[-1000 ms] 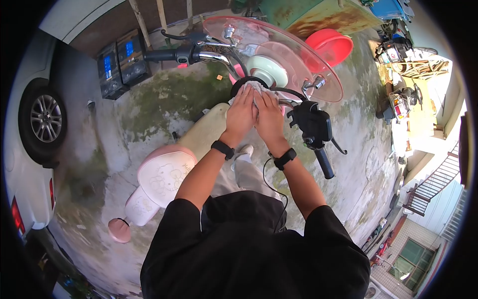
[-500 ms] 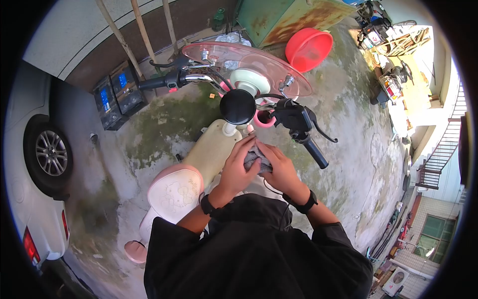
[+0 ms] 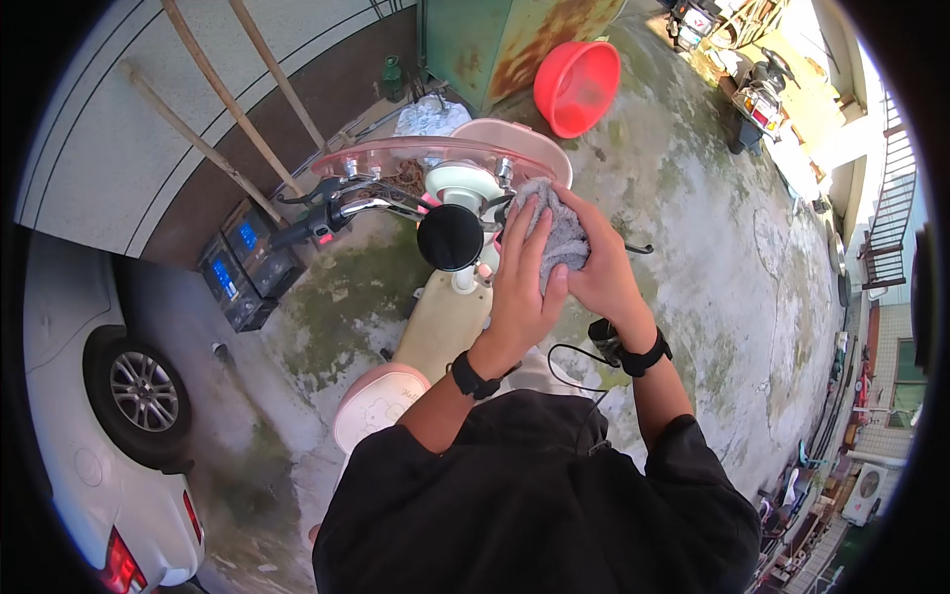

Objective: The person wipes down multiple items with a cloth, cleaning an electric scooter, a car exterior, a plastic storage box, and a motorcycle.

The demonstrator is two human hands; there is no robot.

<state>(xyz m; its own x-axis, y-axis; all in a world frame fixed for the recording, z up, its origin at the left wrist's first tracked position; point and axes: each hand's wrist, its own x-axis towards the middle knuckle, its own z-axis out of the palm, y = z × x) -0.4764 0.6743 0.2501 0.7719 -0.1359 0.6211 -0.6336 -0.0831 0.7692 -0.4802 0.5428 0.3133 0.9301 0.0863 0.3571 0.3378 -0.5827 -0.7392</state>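
Note:
A crumpled grey cloth (image 3: 562, 238) is bunched between my two hands, held up over the scooter's handlebar. My left hand (image 3: 520, 287) presses on its near left side with the fingers pointing forward. My right hand (image 3: 604, 272) wraps around its right side. Just left of the cloth is the black round dashboard (image 3: 450, 238) of the scooter, with the left handlebar grip (image 3: 292, 233) beyond it. The right grip is mostly hidden behind my hands and the cloth. A clear pink windshield (image 3: 396, 156) curves across the scooter's front. Below lie the cream footboard (image 3: 440, 327) and the pink-and-white seat (image 3: 378, 404).
A white car (image 3: 94, 426) is parked at left, near black batteries (image 3: 237, 262). Wooden poles (image 3: 223, 94) lean on the wall. A red basin (image 3: 579, 89) stands by a rusty green cabinet (image 3: 495, 49). Another scooter (image 3: 760, 99) is at the upper right.
Both hands have risen with the cloth, moving forward and right from above the footboard to the right handlebar area. The camera view has shifted too.

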